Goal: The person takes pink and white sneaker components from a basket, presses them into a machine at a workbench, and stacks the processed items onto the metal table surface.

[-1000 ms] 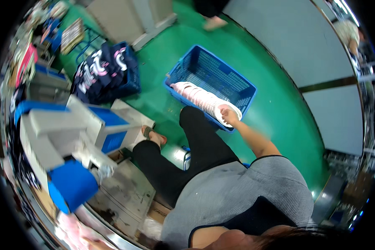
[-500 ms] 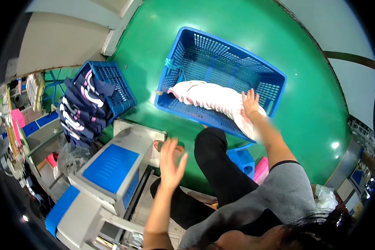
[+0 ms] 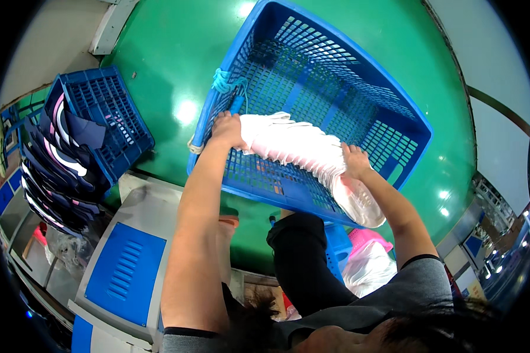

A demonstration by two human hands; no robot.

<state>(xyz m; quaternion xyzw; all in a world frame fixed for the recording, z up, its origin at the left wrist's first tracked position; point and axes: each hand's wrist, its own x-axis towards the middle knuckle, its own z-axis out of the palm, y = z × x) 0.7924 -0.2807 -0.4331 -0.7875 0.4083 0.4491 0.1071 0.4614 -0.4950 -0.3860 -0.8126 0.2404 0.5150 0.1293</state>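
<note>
A long overlapping row of pale pink and white fabric pieces (image 3: 294, 143) lies along the near side of a large blue plastic basket (image 3: 421, 120). My left hand (image 3: 228, 130) is closed around the row's left end, close to the basket's left wall. Toward the other end, my right hand (image 3: 354, 161) grips the row from above with curled fingers. Beyond the right hand, the last pieces spread over the basket's near right rim. Both hands hide the parts of the fabric they hold.
A smaller blue basket (image 3: 136, 112) with dark navy pieces (image 3: 62, 159) stands at the left. Light blue cord (image 3: 222, 82) is tied to the large basket's left rim. A grey machine with a blue panel (image 3: 126, 273) is at lower left; white fabric (image 3: 371, 267) lies by a pink basket (image 3: 365, 238).
My left hand has come from above the machine into the large basket and taken the row's left end. My right hand has closed on the row. The view has moved closer to the basket.
</note>
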